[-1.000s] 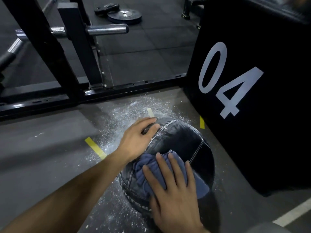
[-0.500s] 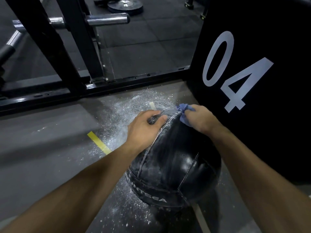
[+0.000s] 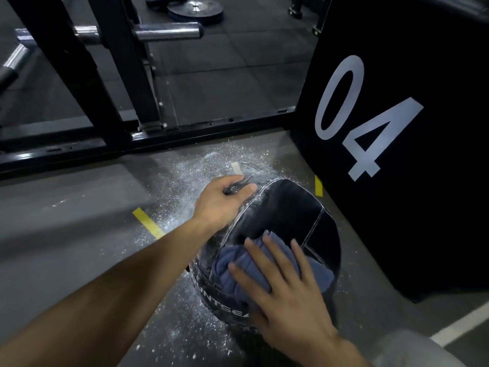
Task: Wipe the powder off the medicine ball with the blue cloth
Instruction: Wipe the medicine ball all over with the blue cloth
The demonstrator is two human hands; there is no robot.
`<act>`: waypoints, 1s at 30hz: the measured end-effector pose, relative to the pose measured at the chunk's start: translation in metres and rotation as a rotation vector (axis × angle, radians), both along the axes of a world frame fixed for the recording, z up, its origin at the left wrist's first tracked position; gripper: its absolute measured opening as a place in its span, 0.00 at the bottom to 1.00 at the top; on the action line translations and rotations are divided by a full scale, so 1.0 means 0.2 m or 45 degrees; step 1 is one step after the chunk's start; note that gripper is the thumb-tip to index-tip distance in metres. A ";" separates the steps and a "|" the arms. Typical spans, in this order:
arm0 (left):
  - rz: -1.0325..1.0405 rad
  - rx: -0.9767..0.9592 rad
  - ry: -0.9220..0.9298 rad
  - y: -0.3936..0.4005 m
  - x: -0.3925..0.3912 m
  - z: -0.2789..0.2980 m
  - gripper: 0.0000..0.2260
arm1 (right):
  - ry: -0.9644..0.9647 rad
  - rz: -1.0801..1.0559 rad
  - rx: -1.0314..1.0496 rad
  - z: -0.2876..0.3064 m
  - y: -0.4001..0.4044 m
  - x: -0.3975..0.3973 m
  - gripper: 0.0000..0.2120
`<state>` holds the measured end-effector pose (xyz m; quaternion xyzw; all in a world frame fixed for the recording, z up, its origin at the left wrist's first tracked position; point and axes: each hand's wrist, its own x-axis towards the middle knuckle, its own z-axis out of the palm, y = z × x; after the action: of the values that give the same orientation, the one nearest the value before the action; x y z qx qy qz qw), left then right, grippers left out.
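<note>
Black medicine ball (image 3: 285, 207) on powder-strewn floor; bunched blue cloth (image 3: 232, 263) on its near side.

Powder-strewn floor (image 3: 79, 234) under medicine ball (image 3: 285, 215)

Dim indoor scene with cool, muted colour. Soft highlights shine on the metal bar (image 3: 166, 35) and the black medicine ball (image 3: 285, 218). Faint shadows cross the grey floor (image 3: 66, 234). Wide-angle lens bends straight lines near the edges; slight motion blur softens details.
</note>
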<state>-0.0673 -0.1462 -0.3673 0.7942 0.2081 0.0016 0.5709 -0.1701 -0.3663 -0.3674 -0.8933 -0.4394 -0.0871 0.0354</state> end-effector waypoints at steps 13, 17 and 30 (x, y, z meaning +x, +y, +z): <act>0.024 0.140 -0.012 -0.07 -0.06 -0.01 0.32 | 1.088 -1.076 0.321 0.40 0.20 0.89 0.18; 0.088 0.124 -0.037 -0.07 -0.02 -0.02 0.25 | 0.961 -0.757 0.246 0.42 0.24 0.64 0.24; 0.026 -0.261 -0.036 -0.01 0.05 -0.03 0.27 | 0.127 -0.341 0.077 0.14 0.16 0.05 0.29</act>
<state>-0.0574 -0.1477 -0.3725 0.7294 0.2071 -0.0027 0.6519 -0.1594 -0.3333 -0.3395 -0.9458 -0.3110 -0.0596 0.0721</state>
